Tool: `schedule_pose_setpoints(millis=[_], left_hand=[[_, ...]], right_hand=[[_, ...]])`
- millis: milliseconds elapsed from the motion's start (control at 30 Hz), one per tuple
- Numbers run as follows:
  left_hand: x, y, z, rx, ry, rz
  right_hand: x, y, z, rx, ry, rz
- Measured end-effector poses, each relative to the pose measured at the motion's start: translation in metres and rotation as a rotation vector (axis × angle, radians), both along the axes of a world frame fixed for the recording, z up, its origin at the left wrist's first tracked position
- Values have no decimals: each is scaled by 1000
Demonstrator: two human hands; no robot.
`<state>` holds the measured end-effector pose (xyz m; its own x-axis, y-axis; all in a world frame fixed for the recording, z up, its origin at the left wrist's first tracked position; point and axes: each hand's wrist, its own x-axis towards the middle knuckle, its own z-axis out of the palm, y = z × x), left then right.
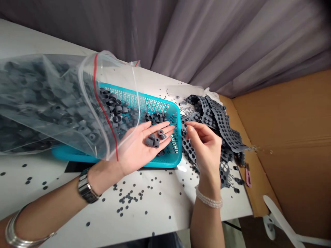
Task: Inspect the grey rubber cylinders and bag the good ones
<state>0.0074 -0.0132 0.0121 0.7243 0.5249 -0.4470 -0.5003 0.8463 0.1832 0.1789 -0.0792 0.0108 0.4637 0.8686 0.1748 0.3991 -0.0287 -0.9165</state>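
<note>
My left hand [144, 144] lies palm up over the teal basket [176, 137], its fingers stretched out. Several small grey rubber sleeves [152, 141] rest loose on the palm and fingers. To its right, my right hand [205, 144] is closed in a pinch, thumb against index finger. A small grey ringed piece [184, 126] shows right at those fingertips; whether it is gripped or lies behind them I cannot tell. More grey sleeves [156, 118] are inside the basket. Partly covering the basket and reaching over my left wrist is a clear zip bag [59, 106] full of similar sleeves.
Punched grey rubber sheets [222, 120] are heaped right of the basket. Small dark discs [129, 198] are scattered across the white table [155, 224]. A pink-handled cutter [248, 175] lies by the cardboard [292, 131] on the right. A grey curtain [168, 38] hangs behind.
</note>
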Motion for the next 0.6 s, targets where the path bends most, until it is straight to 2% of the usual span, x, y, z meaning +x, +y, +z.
schedule_pose_setpoints(millis=[133, 200, 400, 467, 600], left_hand=[[-1, -1, -3, 37, -45, 18], [-2, -1, -4, 44, -59, -4], [-1, 0, -5, -17, -28, -77], [0, 0, -4, -33, -34, -92], [2, 0, -5, -50, -77, -97]], right_hand=[[-18, -6, 9, -67, -180, 296], [-24, -5, 10, -55, -257, 372], [-37, 3, 10, -84, -347, 405], [-39, 5, 10, -115, -315, 396], [-38, 5, 8, -150, -132, 285]])
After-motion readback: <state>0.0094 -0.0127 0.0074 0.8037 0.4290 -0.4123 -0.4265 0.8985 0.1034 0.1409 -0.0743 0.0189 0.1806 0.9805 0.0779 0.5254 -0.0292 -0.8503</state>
